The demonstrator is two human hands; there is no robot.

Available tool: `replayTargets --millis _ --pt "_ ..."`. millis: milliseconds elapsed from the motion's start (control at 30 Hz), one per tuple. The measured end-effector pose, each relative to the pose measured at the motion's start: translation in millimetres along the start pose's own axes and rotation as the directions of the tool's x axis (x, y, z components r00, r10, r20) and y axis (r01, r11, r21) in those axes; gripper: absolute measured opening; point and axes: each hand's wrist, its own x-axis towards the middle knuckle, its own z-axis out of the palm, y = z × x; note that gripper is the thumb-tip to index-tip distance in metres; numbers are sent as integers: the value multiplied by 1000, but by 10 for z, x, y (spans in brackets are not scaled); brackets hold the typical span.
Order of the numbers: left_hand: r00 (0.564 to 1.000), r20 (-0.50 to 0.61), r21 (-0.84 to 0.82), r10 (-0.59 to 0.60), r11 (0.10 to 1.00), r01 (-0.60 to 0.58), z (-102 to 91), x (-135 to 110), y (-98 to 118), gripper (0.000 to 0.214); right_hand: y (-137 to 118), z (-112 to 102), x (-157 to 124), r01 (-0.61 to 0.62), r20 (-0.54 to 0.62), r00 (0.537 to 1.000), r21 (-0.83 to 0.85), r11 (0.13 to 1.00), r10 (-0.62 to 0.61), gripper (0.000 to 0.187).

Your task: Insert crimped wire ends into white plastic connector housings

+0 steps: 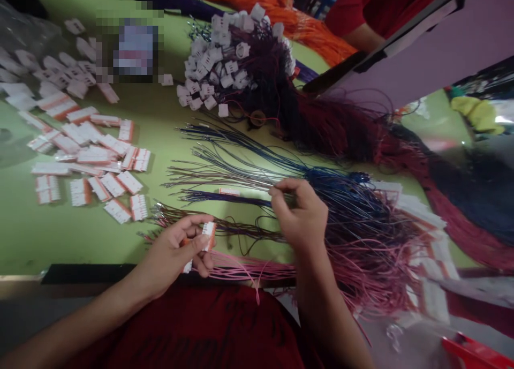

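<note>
Between the thumb and fingers of my left hand is a white and orange connector housing. Part of another white piece shows below in the same hand. My right hand is closed in a pinch over the wires, its fingertips at the brown wires; I cannot make out exactly what it grips. Dark blue wires run just below those fingertips, with one loose connector lying above them. Dark brown wires and pink wires lie nearer my body.
Many white and orange connectors are spread over the green table at left. A bundle of dark red and black wires with white plugs lies at the back. Orange wires and another person's arm are beyond.
</note>
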Motion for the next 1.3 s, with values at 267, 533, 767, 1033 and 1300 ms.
replayTargets --millis 267,533,767,1033,1300 --pt "997 -67 -73 47 996 -52 84 73 51 43 -527 53 -285 -116 524 839 434 894 -146 14" --pt "998 -53 -89 22 996 -26 18 93 70 41 -235 106 -343 -58 432 901 227 972 -48 12" --pt "1000 -27 -162 -2 987 -3 50 69 101 37 -295 88 -356 -3 396 916 160 987 -61 13" --pt "1000 -21 -157 1 988 -4 50 41 65 36 -341 117 -327 -86 404 913 336 938 -61 20" --pt "1000 -2 -124 24 992 -24 35 67 19 33 -367 130 -262 -232 498 867 399 887 3 24"
